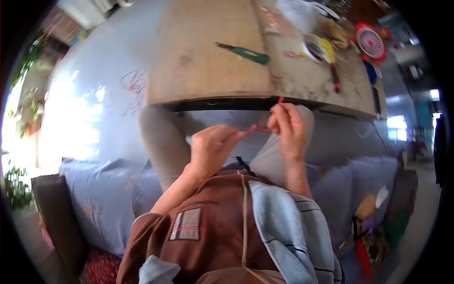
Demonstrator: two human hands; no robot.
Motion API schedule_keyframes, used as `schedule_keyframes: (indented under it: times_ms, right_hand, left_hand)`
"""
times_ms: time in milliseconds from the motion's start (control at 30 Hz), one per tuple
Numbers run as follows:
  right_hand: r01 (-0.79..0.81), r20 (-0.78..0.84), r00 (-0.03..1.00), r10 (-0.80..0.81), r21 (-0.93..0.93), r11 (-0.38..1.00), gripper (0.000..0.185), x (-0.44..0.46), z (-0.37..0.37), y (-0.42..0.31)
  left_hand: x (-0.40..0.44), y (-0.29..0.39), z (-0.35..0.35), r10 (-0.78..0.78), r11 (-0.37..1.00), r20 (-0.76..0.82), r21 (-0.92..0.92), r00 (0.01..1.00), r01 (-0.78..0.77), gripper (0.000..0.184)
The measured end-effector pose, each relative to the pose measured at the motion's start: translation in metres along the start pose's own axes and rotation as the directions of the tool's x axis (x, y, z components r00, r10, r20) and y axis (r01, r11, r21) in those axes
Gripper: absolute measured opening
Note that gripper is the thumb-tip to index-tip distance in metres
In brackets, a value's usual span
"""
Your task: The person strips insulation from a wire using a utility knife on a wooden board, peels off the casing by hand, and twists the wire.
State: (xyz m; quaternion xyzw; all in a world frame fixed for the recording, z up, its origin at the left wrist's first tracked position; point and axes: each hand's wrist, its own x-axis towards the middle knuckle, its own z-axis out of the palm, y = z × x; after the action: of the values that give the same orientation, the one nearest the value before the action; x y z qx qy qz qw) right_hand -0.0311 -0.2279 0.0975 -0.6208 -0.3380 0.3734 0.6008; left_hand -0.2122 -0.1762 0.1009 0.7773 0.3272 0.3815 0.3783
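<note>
A thin red strand point(254, 128), perhaps cord or ribbon, runs between my two hands above my lap. My left hand point(212, 146) is closed, its thumb and fingers pinching one end of the strand. My right hand point(288, 124) pinches the strand farther along, and a short red end pokes up above its fingers. Both hands are in front of the table edge, slightly blurred. On the wooden board point(208, 71) beyond them lies a green-handled tool point(250, 55) with a narrow dark tip.
The table point(307, 78) carries a yellow, black and red tool point(335, 75), a red fan point(370, 41) and a white plastic bag point(298, 14). Red strands point(134, 83) lie on the floor at left. I sit on a sofa with a blue cover point(109, 189).
</note>
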Motion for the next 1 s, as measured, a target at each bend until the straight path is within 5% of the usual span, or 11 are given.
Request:
schedule_keyframes:
  times_ms: [100, 200, 300, 400, 567, 667, 767, 900, 1000]
  right_hand:
    - [0.083, -0.016, 0.996, -0.082, 0.034, 0.996, 0.013, 0.0, -0.004, 0.012]
    - [0.129, 0.101, 0.988, -0.118, -0.118, 0.985, 0.012, 0.002, -0.005, 0.007]
    - [0.105, 0.139, 0.987, -0.08, -0.186, 0.977, 0.013, -0.001, -0.003, 0.0]
    - [0.103, 0.11, 0.99, -0.093, -0.097, 0.99, 0.014, 0.002, -0.005, 0.004]
    - [-0.178, 0.381, 0.921, 0.08, 0.228, 0.957, 0.019, 0.006, -0.013, -0.022]
    - [-0.119, 0.312, 0.949, 0.04, 0.237, 0.964, 0.025, 0.005, -0.007, -0.031]
    - [0.127, 0.153, 0.974, -0.165, 0.232, 0.964, 0.032, -0.007, 0.002, -0.025]
    - [0.271, 0.039, 0.961, -0.275, 0.1, 0.957, 0.03, -0.01, 0.004, -0.028]
    - [0.317, 0.03, 0.944, -0.33, 0.206, 0.926, 0.019, -0.002, -0.002, -0.021]
  left_hand:
    - [-0.002, -0.01, 0.006, -0.16, 0.987, 0.146, 0.003, 0.976, 0.161, 0.009]
    - [0.015, -0.015, 0.01, 0.368, 0.799, 0.133, 0.46, 0.92, -0.387, 0.013]
    - [0.021, -0.001, 0.025, 0.272, 0.805, 0.374, 0.417, 0.887, -0.422, 0.016]
    - [0.018, -0.007, 0.041, 0.199, 0.884, 0.37, 0.333, 0.908, -0.329, 0.016]
    - [0.014, 0.0, 0.047, 0.082, 0.97, 0.466, 0.165, 0.881, -0.178, 0.014]
    - [0.013, 0.01, 0.039, -0.147, 0.968, 0.561, -0.088, 0.815, 0.235, 0.012]
    - [0.017, -0.011, 0.036, -0.19, 0.934, 0.486, -0.178, 0.853, 0.31, 0.013]
    - [0.033, 0.001, 0.034, -0.028, 0.996, 0.145, 0.082, 0.989, 0.016, 0.012]
    - [0.038, 0.01, 0.035, -0.195, 0.98, 0.338, 0.038, 0.921, 0.194, 0.022]
